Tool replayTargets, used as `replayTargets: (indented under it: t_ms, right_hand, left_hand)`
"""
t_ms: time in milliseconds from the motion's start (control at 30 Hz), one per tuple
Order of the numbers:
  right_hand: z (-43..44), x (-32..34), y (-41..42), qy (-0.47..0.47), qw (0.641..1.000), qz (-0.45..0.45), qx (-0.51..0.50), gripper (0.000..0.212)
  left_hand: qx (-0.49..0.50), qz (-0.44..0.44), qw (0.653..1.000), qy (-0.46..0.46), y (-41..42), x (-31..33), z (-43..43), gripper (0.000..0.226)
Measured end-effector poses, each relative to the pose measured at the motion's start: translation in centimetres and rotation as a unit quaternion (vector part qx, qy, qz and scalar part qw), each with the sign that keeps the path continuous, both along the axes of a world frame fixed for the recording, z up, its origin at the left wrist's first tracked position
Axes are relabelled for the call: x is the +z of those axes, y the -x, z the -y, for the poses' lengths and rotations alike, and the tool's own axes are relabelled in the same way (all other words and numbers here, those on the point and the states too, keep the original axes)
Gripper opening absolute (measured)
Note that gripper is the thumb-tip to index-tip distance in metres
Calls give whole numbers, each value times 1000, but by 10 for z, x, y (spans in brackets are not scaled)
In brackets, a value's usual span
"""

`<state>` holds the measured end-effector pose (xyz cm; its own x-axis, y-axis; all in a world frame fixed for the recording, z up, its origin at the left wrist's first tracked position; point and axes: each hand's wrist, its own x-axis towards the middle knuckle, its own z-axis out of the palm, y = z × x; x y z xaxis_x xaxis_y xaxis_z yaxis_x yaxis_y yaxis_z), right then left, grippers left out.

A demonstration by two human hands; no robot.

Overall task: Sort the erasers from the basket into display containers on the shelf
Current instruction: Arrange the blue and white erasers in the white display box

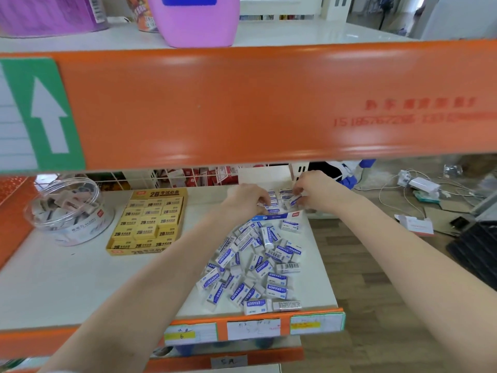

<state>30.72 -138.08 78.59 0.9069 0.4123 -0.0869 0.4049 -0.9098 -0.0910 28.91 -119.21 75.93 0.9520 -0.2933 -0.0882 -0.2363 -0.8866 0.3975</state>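
Note:
A pile of several white erasers with blue sleeves [255, 265] lies loose on the white shelf [80, 278]. Behind the pile stands a blue and white display box [278, 215] with erasers lined up inside. My left hand [248, 197] reaches into the box, fingers curled down on the standing erasers. My right hand [309, 188] pinches one blue-sleeved eraser [294, 200] over the box's right side. No basket is in view.
A yellow display box of 2B erasers [148, 224] sits left of the pile. A clear round tub [70, 211] stands at far left. An orange shelf beam [269, 103] hangs overhead. Cables and cardboard [419, 192] litter the floor to the right.

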Motion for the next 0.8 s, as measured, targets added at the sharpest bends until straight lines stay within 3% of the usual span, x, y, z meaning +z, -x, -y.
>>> replayTargets:
  t_ms: [367, 633, 800]
  right_hand:
    - [-12, -8, 5, 14, 1000, 16, -21, 14]
    - [-15, -7, 7, 50, 998, 32, -13, 11]
    - [-15, 0, 7, -9, 1000, 5, -4, 17]
  left_hand:
    - [13, -9, 1000, 6, -1, -1, -1, 17]
    - [8, 31, 996, 80, 25, 13, -15, 19]
    - [20, 28, 996, 88, 44, 26, -34, 19]
